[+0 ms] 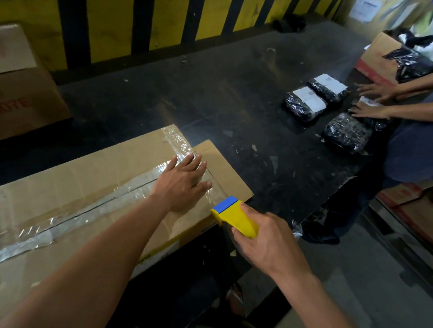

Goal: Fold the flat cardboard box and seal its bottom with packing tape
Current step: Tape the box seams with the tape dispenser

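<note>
A brown cardboard box (68, 176) lies bottom-up on the black table, its centre seam covered by a long strip of clear packing tape (92, 210). More clear tape runs across the box's right end. My left hand (183, 180) lies flat, fingers spread, on that taped right end. My right hand (262, 241) grips a yellow tape dispenser with a blue tip (234, 216) at the box's near right corner. A stretch of clear tape runs from the dispenser up under my left hand.
Another person's hands (372, 100) handle black wrapped parcels (305, 104) at the right of the black table (207, 101). An open carton (378, 60) with black bags stands far right. A closed brown box (13, 81) sits at the back left, against a yellow-and-black striped wall.
</note>
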`<state>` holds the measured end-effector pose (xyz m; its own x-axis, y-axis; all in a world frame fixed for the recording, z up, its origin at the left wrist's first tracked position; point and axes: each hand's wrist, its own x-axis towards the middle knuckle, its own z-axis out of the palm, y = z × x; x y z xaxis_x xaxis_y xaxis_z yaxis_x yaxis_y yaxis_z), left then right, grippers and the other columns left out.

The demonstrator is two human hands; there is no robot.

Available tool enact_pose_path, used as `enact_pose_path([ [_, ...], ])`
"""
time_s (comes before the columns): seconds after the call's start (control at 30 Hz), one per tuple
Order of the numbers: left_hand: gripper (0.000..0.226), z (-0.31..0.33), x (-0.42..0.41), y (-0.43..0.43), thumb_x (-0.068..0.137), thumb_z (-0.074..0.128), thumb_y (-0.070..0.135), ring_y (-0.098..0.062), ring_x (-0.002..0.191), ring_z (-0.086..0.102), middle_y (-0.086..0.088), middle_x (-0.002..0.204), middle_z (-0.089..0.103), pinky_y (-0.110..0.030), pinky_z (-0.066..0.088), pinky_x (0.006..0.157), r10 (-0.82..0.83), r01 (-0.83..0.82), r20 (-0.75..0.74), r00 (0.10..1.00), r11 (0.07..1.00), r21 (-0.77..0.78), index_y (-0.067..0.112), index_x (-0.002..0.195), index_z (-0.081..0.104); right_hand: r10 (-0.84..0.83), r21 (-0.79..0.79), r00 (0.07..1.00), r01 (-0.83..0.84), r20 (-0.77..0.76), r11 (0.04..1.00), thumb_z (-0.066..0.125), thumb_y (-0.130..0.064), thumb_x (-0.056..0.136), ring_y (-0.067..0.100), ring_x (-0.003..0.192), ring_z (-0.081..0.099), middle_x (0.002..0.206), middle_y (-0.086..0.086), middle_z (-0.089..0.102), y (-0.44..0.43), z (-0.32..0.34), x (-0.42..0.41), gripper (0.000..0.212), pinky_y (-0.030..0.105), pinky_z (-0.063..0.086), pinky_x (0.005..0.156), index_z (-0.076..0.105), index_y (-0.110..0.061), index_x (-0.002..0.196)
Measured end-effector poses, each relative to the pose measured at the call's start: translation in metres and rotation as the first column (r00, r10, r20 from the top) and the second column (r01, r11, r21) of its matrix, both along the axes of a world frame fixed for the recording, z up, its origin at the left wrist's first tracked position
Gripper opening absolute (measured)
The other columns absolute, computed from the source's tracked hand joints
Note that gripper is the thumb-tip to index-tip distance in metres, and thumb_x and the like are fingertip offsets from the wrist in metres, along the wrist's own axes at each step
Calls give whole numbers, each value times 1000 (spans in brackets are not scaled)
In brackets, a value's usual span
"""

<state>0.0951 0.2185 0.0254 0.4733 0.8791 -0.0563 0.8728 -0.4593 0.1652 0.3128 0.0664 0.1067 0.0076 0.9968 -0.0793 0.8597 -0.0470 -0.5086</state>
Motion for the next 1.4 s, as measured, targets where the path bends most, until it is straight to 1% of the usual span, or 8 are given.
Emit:
enact_pose_path([
  [0.17, 77, 3, 19, -9, 102, 20, 63, -23, 157, -2, -7, 171, 6, -53, -3, 124, 82, -83, -39, 996, 996, -43, 15, 162, 15, -8, -19, 998, 9, 62, 1000, 60, -56, 87, 23, 77, 58, 83, 0, 53, 3, 0, -6, 63, 31, 46, 63, 42, -40, 145],
  [0.3, 99, 2, 28, -17, 91, 17, 81, -23, 157, -7, -7, 171, -1, -53, -8, 124, 161, -162, -30, 987, 986, -50, 13, 162, 11, -10, -15, 1000, 10, 27, 1000, 61, -55, 86, 22, 75, 55, 82, -2, 51, -1, 0, -5, 66, 29, 43, 63, 40, -41, 147],
  [0.57, 101, -2, 25, -17, 88, 13, 86, -20, 157, -5, -5, 171, 1, -51, -6, 125, 162, -162, -2, 987, 987, -19, 18, 162, 13, 34, 42, 999, -35, 8, 999, 63, -54, 86, 19, 69, 56, 79, -1, 52, -7, 10, 15, 62, 29, 48, 61, 46, -38, 144],
  [0.73, 104, 0, 25, -18, 86, 11, 89, -20, 157, -8, -4, 171, -3, -52, -6, 125, 161, -162, -15, 987, 986, -28, 18, 162, 9, 8, -11, 1000, -8, -9, 1000, 63, -54, 86, 21, 74, 54, 81, -1, 51, -16, 0, 13, 64, 25, 41, 64, 43, -41, 146],
  [0.93, 117, 1, 23, -17, 78, 18, 96, -20, 156, -12, -4, 170, -9, -52, -10, 124, 142, -144, -34, 989, 988, -63, 17, 162, 3, -43, -57, 999, 42, -28, 998, 63, -54, 85, 28, 81, 60, 84, 3, 53, -13, -16, 4, 65, 37, 52, 70, 41, -43, 145],
  [1.13, 120, 3, 26, -17, 76, 22, 98, -19, 156, -14, -5, 170, -9, -52, -10, 124, 148, -151, -42, 988, 987, -61, 16, 163, 3, -43, -62, 998, 40, -55, 997, 52, -59, 80, 24, 74, 64, 78, 2, 64, -8, -21, 2, 59, 38, 55, 65, 48, -41, 136],
  [1.27, 119, 4, 25, -20, 77, 19, 97, -20, 156, -13, -5, 170, -9, -52, -8, 125, 142, -144, -39, 989, 987, -70, 16, 162, 2, -133, -132, 975, 110, -176, 985, 68, -45, 84, 17, 82, 66, 94, 0, 74, 0, -9, 6, 46, 23, 46, 68, 63, -34, 129],
  [1.4, 120, 3, 24, -19, 77, 16, 96, -21, 156, -13, -6, 170, -9, -52, -7, 125, 135, -139, -64, 989, 988, -65, 14, 163, 2, -66, -59, 991, 59, -116, 996, 65, -46, 83, 25, 83, 68, 88, 3, 74, 3, -9, 8, 42, 34, 52, 69, 65, -31, 122],
])
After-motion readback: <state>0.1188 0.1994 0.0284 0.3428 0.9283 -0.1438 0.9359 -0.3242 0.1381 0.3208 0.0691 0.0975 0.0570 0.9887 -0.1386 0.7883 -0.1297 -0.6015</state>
